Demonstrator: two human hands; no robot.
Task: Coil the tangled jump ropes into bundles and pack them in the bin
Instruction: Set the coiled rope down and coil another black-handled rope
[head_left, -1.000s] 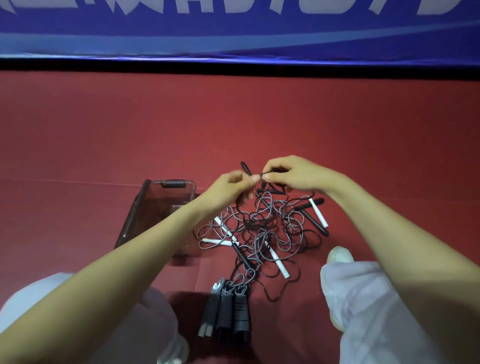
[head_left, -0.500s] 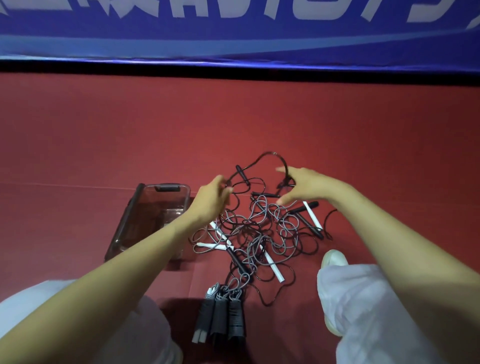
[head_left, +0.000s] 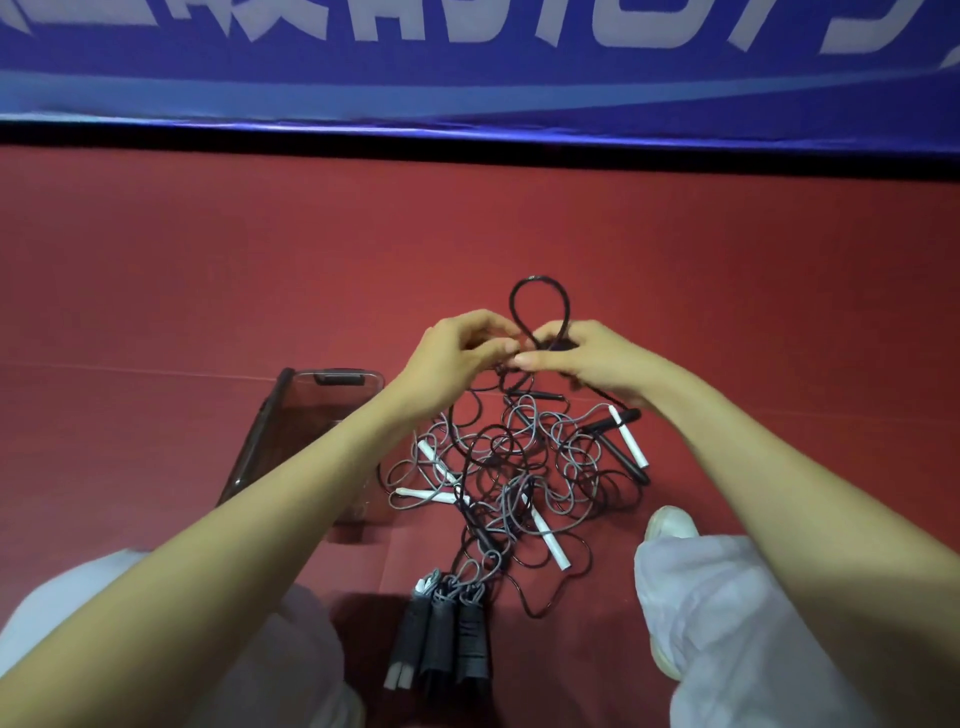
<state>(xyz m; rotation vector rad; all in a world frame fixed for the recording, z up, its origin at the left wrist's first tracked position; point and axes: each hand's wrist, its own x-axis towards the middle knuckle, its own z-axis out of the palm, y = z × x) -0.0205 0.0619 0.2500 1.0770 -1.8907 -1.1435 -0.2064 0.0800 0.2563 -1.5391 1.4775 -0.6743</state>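
A red floor (head_left: 208, 312) runs to a blue banner (head_left: 467, 78) with white lettering along its far edge. Toward the near edge, between the person's knees, lies the tangle (head_left: 519, 457) of grey and black ropes with white and black handles. Three thick dark handles (head_left: 441, 639) lie side by side at its near end. The clear bin (head_left: 291, 431) sits on the floor just left of the tangle, partly behind the left forearm.

Both hands are raised over the far side of the tangle, fingertips touching. The left hand (head_left: 447, 364) has its fingers curled and pinches a black rope (head_left: 540, 283). The right hand (head_left: 597, 364) pinches the same rope where it crosses itself. A loop stands up above the hands. A white shoe (head_left: 670, 525) is just right of the tangle.
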